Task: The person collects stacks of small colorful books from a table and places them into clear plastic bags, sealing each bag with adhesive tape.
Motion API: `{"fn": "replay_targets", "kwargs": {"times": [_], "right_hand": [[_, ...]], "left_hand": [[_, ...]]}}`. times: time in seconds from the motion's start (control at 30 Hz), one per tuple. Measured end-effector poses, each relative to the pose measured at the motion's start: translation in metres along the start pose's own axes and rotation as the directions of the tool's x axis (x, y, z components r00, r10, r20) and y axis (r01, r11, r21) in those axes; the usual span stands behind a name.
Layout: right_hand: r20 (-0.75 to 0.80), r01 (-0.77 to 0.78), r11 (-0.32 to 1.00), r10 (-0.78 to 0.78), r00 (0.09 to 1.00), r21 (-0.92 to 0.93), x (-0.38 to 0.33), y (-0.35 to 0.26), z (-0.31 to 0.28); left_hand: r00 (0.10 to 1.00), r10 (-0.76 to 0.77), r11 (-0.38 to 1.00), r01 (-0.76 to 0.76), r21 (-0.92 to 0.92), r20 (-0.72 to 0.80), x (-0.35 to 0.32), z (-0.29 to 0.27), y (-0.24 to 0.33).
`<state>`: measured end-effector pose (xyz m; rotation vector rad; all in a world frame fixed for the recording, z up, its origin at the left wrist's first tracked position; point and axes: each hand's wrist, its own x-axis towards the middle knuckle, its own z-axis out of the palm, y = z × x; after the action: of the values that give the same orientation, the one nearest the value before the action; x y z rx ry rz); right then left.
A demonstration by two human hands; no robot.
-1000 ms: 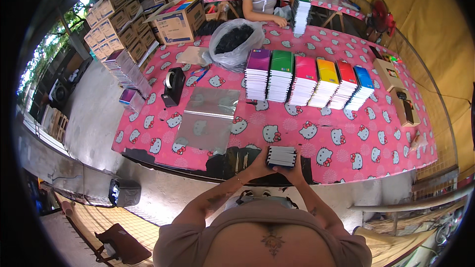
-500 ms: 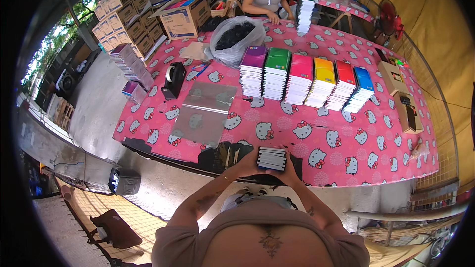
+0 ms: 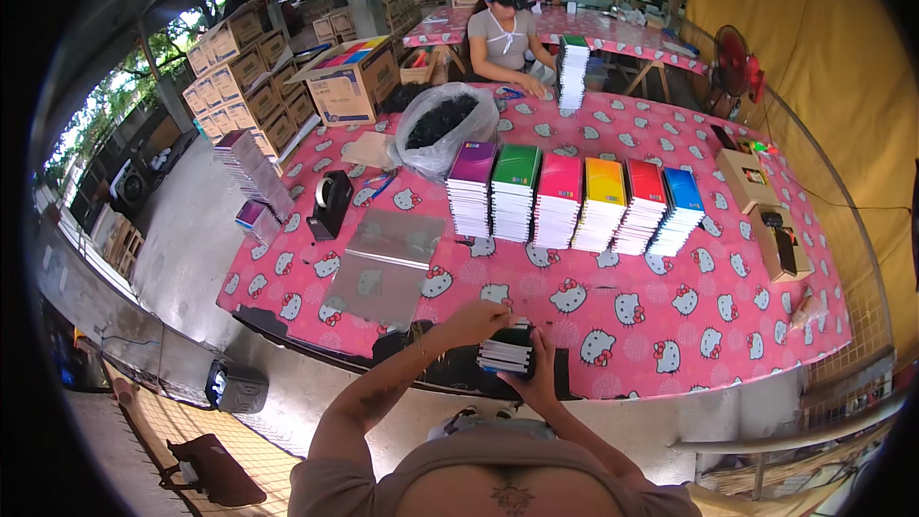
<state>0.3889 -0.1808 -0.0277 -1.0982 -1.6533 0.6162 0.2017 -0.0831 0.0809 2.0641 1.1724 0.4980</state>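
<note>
A small stack of notebooks [image 3: 504, 355] with white page edges and a dark cover on top is held at the table's near edge. My right hand [image 3: 539, 370] wraps round its right side, thumb and fingers closed on it. Just above the stack's far left part is my left hand [image 3: 479, 321], its fingers curled together; whatever they pinch, if anything, is too small to make out. Beyond my hands stands a row of notebook stacks: purple [image 3: 471, 191], green [image 3: 515, 193], pink [image 3: 558, 199], yellow [image 3: 604, 203], red [image 3: 642, 206] and blue [image 3: 677, 212].
Clear plastic sheets [image 3: 388, 263] lie left of my hands, with a black tape dispenser [image 3: 330, 208] behind. A plastic bag of black pieces [image 3: 445, 124] stands behind the row. Across the table a person [image 3: 505, 38] sits by a tall notebook stack [image 3: 572, 77]. Cartons [image 3: 349, 86] stand far left.
My left hand has let go of the stack's left side and risen above it. The stack has tilted and shifted slightly left and nearer, still in my right hand. The view has tipped upward.
</note>
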Motion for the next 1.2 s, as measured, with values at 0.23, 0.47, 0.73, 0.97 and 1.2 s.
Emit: {"fn": "replay_targets", "kwargs": {"times": [0.23, 0.47, 0.73, 0.97, 1.2], "right_hand": [[-0.021, 0.040, 0.998, -0.041, 0.999, -0.039, -0.007, 0.004, 0.006], [-0.054, 0.005, 0.999, -0.008, 0.999, -0.048, -0.005, 0.008, 0.006], [-0.054, -0.006, 1.000, 0.006, 0.999, -0.001, -0.001, 0.004, 0.007], [-0.044, -0.017, 1.000, 0.017, 0.999, -0.013, -0.003, 0.003, 0.006], [-0.068, -0.031, 0.999, 0.032, 0.997, 0.013, -0.001, 0.002, 0.007]], "left_hand": [[0.999, 0.034, 0.999, -0.034, 0.012, -0.012, 0.011, 0.002, -0.019], [0.982, -0.032, 0.998, 0.040, -0.040, 0.187, 0.019, -0.009, -0.024], [0.978, -0.054, 0.996, 0.068, -0.065, 0.204, 0.020, -0.013, -0.019], [0.978, -0.042, 0.996, 0.057, -0.069, 0.205, 0.019, -0.014, -0.017], [0.975, -0.052, 0.993, 0.073, -0.090, 0.216, 0.019, -0.014, -0.015]]}}
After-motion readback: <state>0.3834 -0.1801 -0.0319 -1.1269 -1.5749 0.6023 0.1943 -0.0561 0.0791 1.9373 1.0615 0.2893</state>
